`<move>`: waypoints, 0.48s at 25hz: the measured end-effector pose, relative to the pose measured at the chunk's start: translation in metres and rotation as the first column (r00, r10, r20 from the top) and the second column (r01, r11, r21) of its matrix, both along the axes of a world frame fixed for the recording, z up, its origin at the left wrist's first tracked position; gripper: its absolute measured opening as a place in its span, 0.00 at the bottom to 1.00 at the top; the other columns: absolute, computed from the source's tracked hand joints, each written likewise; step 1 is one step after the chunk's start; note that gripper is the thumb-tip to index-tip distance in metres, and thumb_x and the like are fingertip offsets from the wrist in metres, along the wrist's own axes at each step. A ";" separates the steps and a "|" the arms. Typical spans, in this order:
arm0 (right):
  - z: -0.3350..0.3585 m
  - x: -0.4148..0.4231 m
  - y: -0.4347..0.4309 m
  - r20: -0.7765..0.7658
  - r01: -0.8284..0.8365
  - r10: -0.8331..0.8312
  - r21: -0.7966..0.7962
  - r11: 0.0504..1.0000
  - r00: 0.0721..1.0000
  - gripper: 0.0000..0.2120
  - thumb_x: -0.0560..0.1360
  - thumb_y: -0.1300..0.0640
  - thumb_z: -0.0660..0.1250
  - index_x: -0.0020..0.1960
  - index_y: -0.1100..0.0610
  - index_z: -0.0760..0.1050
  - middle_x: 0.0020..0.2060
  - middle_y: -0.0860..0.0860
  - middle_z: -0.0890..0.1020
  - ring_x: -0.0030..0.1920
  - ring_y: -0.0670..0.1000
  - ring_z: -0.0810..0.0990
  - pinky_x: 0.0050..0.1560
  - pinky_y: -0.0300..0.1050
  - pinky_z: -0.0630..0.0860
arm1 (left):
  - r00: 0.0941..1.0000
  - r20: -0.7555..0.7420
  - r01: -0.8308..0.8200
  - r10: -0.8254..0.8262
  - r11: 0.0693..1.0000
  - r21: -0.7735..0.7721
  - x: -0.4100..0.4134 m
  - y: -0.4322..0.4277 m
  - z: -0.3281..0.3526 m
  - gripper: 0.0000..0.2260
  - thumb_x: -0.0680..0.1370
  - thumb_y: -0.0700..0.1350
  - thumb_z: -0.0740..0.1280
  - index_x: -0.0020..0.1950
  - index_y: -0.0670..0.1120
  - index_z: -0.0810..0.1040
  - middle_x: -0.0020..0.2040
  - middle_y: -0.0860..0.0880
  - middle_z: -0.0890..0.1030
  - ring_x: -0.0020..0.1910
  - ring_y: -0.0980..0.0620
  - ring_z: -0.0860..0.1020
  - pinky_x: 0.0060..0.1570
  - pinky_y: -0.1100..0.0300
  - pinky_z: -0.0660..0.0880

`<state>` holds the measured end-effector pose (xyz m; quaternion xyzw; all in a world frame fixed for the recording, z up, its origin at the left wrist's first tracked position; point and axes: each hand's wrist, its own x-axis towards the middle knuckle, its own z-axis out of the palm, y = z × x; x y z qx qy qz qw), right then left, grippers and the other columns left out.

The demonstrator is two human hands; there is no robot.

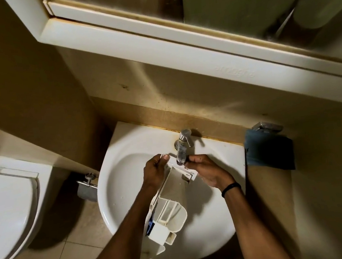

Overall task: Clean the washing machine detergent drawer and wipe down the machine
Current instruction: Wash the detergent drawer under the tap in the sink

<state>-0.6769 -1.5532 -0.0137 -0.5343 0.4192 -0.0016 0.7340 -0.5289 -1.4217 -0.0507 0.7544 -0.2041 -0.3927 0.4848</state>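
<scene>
Looking down into a dim, warm-lit bathroom with tan walls [22, 82]. Slanting from eleven to three o'clock, a white-framed mirror [156, 45]. Sitting at centre against the wall, a white basin [118, 199] with a metal tap [183, 145]. Showing at nine o'clock, a white toilet [7, 212]; at eight, a metal paper holder [86, 191]. Hanging at three o'clock, a blue cloth [269, 152]. Lying at seven o'clock, beige floor tiles [74, 257].

Left hand [155, 170], right hand [209, 173] grip detergent drawer [172, 213] under tap [182, 149], over sink [121, 188].
</scene>
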 end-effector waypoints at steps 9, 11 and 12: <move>-0.029 0.004 0.035 -0.009 0.326 -0.328 -0.080 0.942 0.945 0.09 0.77 0.56 0.69 0.55 0.59 0.82 0.52 0.59 0.85 0.50 0.54 0.81 0.49 0.51 0.75 | 0.979 -0.157 -0.130 0.128 0.991 -0.005 -0.002 0.015 -0.004 0.19 0.81 0.61 0.66 0.38 0.49 0.74 0.34 0.55 0.73 0.36 0.54 0.69 0.45 0.55 0.67; -0.027 0.007 0.028 -0.036 0.304 -0.305 -0.043 0.952 0.952 0.13 0.74 0.52 0.73 0.54 0.59 0.83 0.52 0.61 0.85 0.52 0.57 0.82 0.50 0.55 0.76 | 0.999 0.047 -0.014 0.009 0.995 0.103 0.005 0.010 0.008 0.20 0.76 0.66 0.65 0.51 0.51 0.81 0.45 0.56 0.81 0.45 0.54 0.77 0.50 0.55 0.71; -0.023 0.009 0.024 -0.033 0.295 -0.296 -0.031 0.955 0.954 0.12 0.73 0.55 0.74 0.54 0.60 0.83 0.51 0.62 0.85 0.53 0.59 0.83 0.51 0.58 0.78 | 0.979 0.183 0.063 -0.092 0.985 0.160 0.011 0.006 0.014 0.22 0.75 0.67 0.66 0.59 0.53 0.81 0.51 0.56 0.83 0.51 0.54 0.78 0.52 0.54 0.72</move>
